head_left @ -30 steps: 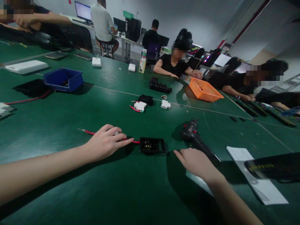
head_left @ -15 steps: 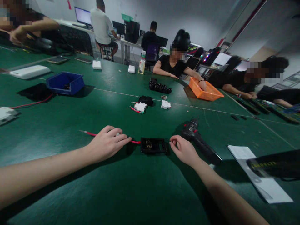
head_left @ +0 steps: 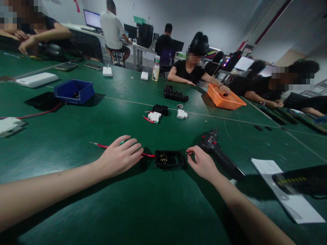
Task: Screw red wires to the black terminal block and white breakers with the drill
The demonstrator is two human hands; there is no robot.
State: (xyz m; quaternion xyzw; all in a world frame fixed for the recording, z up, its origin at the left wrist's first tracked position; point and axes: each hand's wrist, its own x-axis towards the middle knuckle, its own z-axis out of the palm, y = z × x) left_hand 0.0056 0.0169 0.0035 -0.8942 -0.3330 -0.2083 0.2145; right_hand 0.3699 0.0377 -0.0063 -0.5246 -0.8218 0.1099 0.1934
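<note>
A small black tray [head_left: 169, 159] with brass parts inside lies on the green table [head_left: 133, 204] in front of me. A red wire [head_left: 102, 146] runs from its left side. My left hand [head_left: 120, 157] rests flat over that wire, fingers stretched out toward the tray. My right hand [head_left: 203, 163] sits just right of the tray, thumb and forefinger pinched on something tiny that I cannot make out. A black electric screwdriver [head_left: 218, 154] lies just beyond my right hand.
White and black parts [head_left: 155, 116] lie mid-table, with a blue bin [head_left: 74, 91] at left and an orange basket [head_left: 224, 98] that another person's hand reaches into. A paper sheet [head_left: 286, 194] and a dark tool [head_left: 301, 180] lie at right. Other people sit around the table.
My right hand moved left and forward from near the screwdriver handle to the tray's right edge and closed into a pinch. My left hand's fingers spread flatter over the red wire.
</note>
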